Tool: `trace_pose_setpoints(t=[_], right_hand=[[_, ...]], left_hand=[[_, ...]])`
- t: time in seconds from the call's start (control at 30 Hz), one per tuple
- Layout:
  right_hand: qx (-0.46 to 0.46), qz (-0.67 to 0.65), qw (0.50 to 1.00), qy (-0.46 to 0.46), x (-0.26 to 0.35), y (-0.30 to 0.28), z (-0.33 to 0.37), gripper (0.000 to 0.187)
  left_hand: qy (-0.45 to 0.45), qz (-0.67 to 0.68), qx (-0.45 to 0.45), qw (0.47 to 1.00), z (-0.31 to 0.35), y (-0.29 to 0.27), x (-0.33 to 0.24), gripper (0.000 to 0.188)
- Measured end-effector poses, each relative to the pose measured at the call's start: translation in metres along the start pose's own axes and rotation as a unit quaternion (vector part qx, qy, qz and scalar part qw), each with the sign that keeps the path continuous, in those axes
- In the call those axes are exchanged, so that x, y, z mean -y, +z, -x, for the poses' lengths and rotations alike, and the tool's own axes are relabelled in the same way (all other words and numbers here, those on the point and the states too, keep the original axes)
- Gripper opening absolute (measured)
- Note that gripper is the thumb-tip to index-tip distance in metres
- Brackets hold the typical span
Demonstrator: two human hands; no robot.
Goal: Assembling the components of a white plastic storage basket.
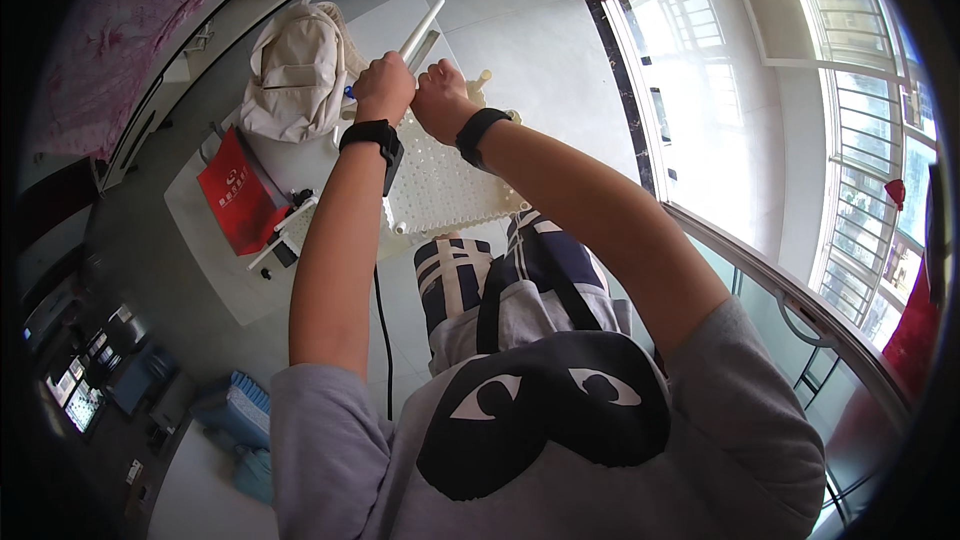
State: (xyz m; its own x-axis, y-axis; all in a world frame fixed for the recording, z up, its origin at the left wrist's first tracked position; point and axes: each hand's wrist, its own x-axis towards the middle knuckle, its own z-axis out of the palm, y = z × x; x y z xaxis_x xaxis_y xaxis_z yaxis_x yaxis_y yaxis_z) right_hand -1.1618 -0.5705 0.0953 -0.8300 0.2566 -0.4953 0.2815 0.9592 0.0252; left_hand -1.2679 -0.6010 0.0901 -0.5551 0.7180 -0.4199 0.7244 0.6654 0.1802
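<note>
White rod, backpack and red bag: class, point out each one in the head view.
White rod (pixel 425 23), head view, on its upper shaft.
Backpack (pixel 295 75), head view, on its beige front.
Red bag (pixel 238 195), head view, on its side panel.

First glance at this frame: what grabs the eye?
Two raised forearms meet at the top centre: the left hand is closed round a white tube, the right hand pressed beside it, over a white perforated panel on the table. A red box and a beige backpack sit to the left.
</note>
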Motion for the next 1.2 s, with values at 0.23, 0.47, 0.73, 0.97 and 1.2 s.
trace_pose_setpoints(t=[0.23,0.47,0.73,0.97,1.2], right_hand=[[0.002,-0.636,0.771,-0.033,-0.019,-0.005,0.143,0.04],[0.078,-0.739,0.664,-0.078,0.046,-0.001,0.222,0.036],[0.004,-0.852,0.523,0.02,0.104,-0.002,0.235,0.042],[-0.17,-0.879,0.424,0.136,0.065,0.056,0.227,0.035],[-0.099,-0.833,0.421,0.345,-0.01,0.192,0.206,0.043]], left_hand=[[0.091,0.363,-0.028,0.927,0.167,-0.05,-0.011,0.037],[0.131,0.287,0.274,0.909,0.275,-0.03,0.083,0.038],[0.202,0.311,0.331,0.868,0.276,-0.018,0.098,0.035],[0.263,0.242,0.172,0.918,0.24,0.016,0.118,0.029],[0.14,0.187,0.066,0.97,0.187,0.145,0.216,0.027]])
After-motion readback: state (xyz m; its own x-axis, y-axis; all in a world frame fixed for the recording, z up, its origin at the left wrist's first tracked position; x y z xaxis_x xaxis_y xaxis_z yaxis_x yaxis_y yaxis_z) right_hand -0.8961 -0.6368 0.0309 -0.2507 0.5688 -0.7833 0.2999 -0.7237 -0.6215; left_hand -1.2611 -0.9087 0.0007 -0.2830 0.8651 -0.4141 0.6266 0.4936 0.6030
